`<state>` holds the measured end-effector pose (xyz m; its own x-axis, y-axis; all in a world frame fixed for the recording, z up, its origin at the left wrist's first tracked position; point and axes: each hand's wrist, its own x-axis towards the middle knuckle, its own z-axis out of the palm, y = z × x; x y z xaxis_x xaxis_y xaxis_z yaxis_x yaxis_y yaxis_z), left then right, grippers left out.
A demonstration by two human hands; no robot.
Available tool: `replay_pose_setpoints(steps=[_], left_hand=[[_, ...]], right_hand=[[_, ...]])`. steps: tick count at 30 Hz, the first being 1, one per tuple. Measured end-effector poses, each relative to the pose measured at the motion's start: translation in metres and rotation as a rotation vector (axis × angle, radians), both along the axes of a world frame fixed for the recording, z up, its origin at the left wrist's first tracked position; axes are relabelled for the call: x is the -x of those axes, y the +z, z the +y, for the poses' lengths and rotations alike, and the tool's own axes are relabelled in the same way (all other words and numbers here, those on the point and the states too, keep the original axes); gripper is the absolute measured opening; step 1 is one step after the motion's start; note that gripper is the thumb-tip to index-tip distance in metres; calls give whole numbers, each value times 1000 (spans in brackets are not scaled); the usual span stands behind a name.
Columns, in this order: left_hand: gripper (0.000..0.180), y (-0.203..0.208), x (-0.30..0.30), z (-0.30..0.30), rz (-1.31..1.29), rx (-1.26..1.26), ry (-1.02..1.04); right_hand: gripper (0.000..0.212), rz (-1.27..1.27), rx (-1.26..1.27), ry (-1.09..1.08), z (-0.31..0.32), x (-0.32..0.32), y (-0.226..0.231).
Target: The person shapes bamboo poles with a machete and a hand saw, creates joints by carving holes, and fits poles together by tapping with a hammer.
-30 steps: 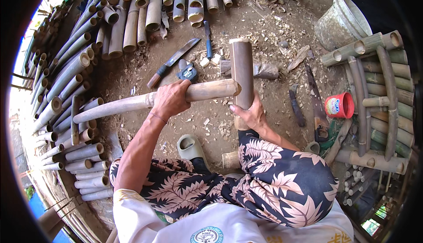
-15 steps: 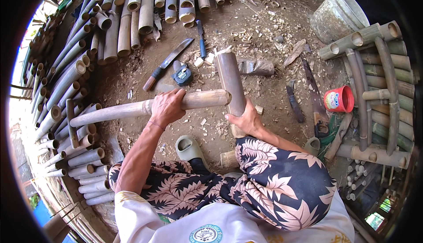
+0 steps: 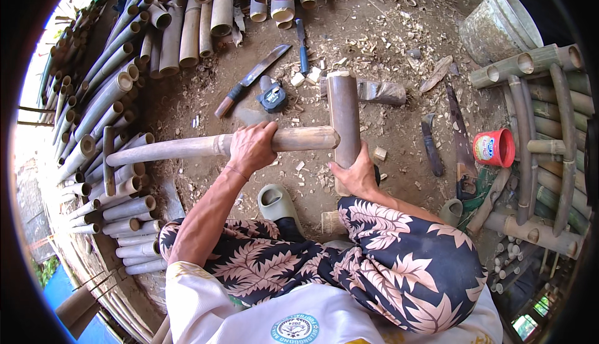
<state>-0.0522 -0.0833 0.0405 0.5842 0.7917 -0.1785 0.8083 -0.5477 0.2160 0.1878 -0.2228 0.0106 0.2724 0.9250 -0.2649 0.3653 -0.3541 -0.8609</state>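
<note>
My left hand (image 3: 253, 148) is closed around a long bamboo pole (image 3: 171, 150) that lies level across the view. The pole's right end meets the side of a thicker bamboo piece (image 3: 344, 110), which stands nearly straight up and down in the picture. Around the lower part of that thick piece, my right hand (image 3: 357, 174) is wrapped, thumb toward the left, just above my knee. At the pole's left end is a short bamboo crosspiece (image 3: 108, 163); whether it is joined to the pole I cannot tell.
Beyond my hands lie a machete (image 3: 253, 80), a blue-handled chisel (image 3: 302, 47), a dark tape measure (image 3: 272, 97) and a wood block (image 3: 380, 92). At right are a curved knife (image 3: 430, 144), a handsaw (image 3: 460, 138), a red tub (image 3: 493, 148), a bucket (image 3: 502, 25) and a bamboo frame (image 3: 546, 147).
The whole view has shifted, so things sit farther right and mostly lower. The thick bamboo piece has turned from leaning left to nearly straight. Both hands keep their holds.
</note>
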Motion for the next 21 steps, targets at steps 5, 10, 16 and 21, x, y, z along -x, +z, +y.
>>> replay_pose_setpoints(steps=[5, 10, 16, 21], left_hand=[[38, 2, -7, -3, 1, 58, 22], [36, 17, -1, -3, -15, 36, 26], [33, 21, -34, -7, 23, 135, 11], [36, 12, -28, -14, -43, 81, -33]], right_hand=[[84, -6, 95, 77, 4, -16, 7], [103, 284, 45, 282, 14, -52, 11], [108, 507, -114, -132, 69, -128, 7], [103, 721, -107, 63, 80, -65, -5]])
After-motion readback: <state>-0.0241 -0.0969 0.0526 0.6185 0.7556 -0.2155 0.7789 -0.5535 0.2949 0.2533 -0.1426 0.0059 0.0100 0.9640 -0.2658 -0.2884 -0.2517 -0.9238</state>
